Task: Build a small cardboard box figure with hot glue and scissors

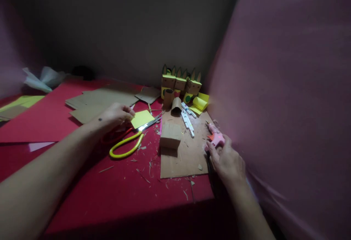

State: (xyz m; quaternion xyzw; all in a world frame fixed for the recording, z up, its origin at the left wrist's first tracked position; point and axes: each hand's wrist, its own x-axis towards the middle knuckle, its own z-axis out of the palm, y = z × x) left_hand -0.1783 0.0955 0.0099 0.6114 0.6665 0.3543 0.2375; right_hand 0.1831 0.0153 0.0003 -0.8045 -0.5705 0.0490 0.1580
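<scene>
My left hand (122, 113) pinches the edge of a small square of yellow paper (143, 118). Under and beside that paper lie scissors with red and yellow handles (126, 148), their blades pointing to the right. On the other side, my right hand (229, 159) is closed around a pink glue gun (216, 137), its nozzle pointing up and left over the cardboard sheet (189, 163). A cardboard box (170, 136) stands on this sheet between my hands. Behind it are two cardboard tubes, an upright one (168, 98) and one lying down (176, 106).
Several cardboard figures with pointed ears (181, 81) stand at the back. White markers (188, 123) and a curled yellow paper (201, 102) lie nearby. Stacked cardboard sheets (101, 99) cover the left side. Scraps litter the red tablecloth (109, 192). A pink wall (287, 86) rises at right.
</scene>
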